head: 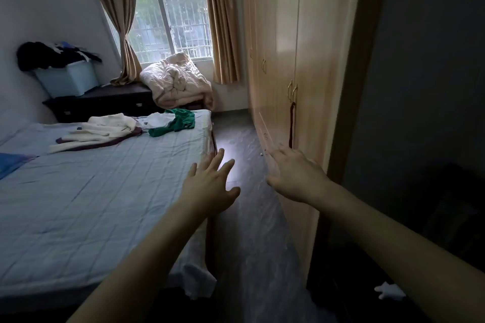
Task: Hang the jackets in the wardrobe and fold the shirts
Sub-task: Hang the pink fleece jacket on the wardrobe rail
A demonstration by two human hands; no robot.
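Note:
A cream jacket point(105, 128) lies spread on the far part of the blue bed point(91, 204), over something dark purple. Beside it sit a white garment point(157, 119) and a green garment point(178, 120). The tall wooden wardrobe point(301, 47) stands on the right with its doors closed; a dark strip of cloth point(291, 123) sticks out between two doors. My left hand point(210, 186) hovers over the bed's near corner, fingers spread, holding nothing. My right hand point(296, 176) reaches toward the wardrobe's lower front with straight fingers, also bare.
A narrow floor aisle point(244, 155) runs between bed and wardrobe toward the window. A crumpled beige quilt point(178, 81) sits on a seat under the window. A dark dresser point(105, 102) carries a pale blue bin point(68, 78) heaped with dark clothes. A small white object point(391, 292) lies on the floor.

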